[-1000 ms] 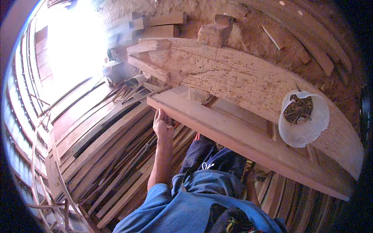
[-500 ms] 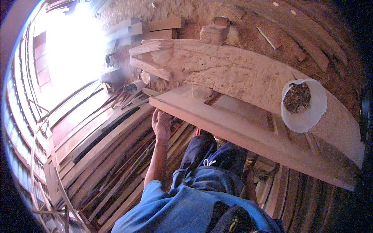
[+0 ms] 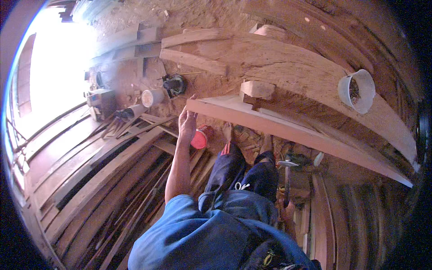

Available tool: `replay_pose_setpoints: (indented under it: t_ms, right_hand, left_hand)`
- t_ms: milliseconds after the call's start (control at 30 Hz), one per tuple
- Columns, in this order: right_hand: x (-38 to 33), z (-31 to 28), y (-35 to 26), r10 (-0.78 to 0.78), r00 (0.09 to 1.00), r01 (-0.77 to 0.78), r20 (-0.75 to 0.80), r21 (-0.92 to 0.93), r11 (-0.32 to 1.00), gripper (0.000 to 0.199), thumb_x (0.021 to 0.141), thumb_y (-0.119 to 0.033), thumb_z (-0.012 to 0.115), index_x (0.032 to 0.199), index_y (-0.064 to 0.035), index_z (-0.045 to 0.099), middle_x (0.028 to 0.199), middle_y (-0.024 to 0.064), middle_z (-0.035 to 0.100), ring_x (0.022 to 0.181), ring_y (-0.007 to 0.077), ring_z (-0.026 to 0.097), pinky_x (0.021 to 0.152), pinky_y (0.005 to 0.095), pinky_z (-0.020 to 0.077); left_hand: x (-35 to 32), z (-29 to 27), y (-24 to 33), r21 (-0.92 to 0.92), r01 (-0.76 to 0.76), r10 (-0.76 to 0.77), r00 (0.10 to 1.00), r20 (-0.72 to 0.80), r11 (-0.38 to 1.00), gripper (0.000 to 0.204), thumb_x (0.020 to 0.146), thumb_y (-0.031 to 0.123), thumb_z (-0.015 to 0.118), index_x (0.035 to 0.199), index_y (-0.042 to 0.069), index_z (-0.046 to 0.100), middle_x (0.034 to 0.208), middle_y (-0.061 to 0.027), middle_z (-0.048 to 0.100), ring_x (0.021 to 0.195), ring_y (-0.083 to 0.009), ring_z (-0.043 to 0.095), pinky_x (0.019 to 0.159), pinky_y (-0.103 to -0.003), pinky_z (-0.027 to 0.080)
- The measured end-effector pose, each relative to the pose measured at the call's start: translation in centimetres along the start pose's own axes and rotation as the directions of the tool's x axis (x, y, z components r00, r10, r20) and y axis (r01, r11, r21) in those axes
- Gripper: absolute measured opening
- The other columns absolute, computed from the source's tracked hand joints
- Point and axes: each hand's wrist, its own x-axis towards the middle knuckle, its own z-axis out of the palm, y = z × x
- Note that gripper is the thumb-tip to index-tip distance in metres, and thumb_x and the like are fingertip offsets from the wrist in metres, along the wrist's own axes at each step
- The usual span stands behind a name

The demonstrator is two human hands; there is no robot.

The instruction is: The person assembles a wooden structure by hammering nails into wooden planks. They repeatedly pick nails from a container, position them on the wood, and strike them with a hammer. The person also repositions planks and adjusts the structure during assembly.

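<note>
A long wooden frame panel (image 3: 270, 128) lies tilted in front of me, its near edge raised along the thick workbench plank (image 3: 292, 67). At its left end my left hand (image 3: 187, 121) grips the corner, fingers closed around the edge. Low on the right, beside my leg, my right hand (image 3: 286, 212) is closed on the handle of a hammer (image 3: 287, 164), the metal head pointing away from me. My forearm and clothing partly hide that hand. Between the panel and the plank sits a wooden block (image 3: 258, 90).
A white plastic tub (image 3: 358, 91) with small bits inside stands on the plank's right part. Stacked boards (image 3: 103, 180) fill the left floor, and more boards (image 3: 326, 216) lie at right. A red bucket (image 3: 199, 138), a white bucket (image 3: 152, 97) and a dark power tool (image 3: 174, 85) stand farther off.
The panel's near edge has been raised, so its face is now seen at a steep slant. My left hand has moved up with its corner. The hammer has come into clearer view.
</note>
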Motion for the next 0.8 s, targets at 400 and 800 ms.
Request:
replay_pose_setpoints:
  t_ms: [400, 800]
  right_hand:
    - [7.9, 7.0, -42.9, -0.794, 0.562, 0.789, -0.235, -0.136, 0.599, 0.025, 0.084, -0.013, 0.08, 0.096, -0.0044, 0.059, 0.086, 0.0002, 0.055, 0.078, 0.0119, 0.051, 0.074, 0.0286, 0.0449]
    - [12.9, 12.9, -47.3, -0.817, 0.564, 0.643, -0.12, -0.557, 0.526, 0.055, 0.073, -0.044, 0.088, 0.094, -0.0017, 0.059, 0.073, 0.0071, 0.061, 0.065, 0.022, 0.058, 0.062, 0.0372, 0.0488]
  left_hand:
    - [4.6, -0.7, -4.3, -0.3, -0.203, 0.319, 0.853, 0.414, 0.932, 0.048, 0.095, 0.023, 0.069, 0.135, -0.001, 0.057, 0.124, -0.0033, 0.065, 0.115, -0.0134, 0.056, 0.102, -0.031, 0.043]
    - [5.0, 0.1, -5.2, -0.355, -0.349, 0.47, 0.809, 0.353, 0.867, 0.047, 0.095, 0.023, 0.069, 0.135, 0.002, 0.058, 0.131, -0.007, 0.061, 0.12, -0.016, 0.055, 0.103, -0.032, 0.043]
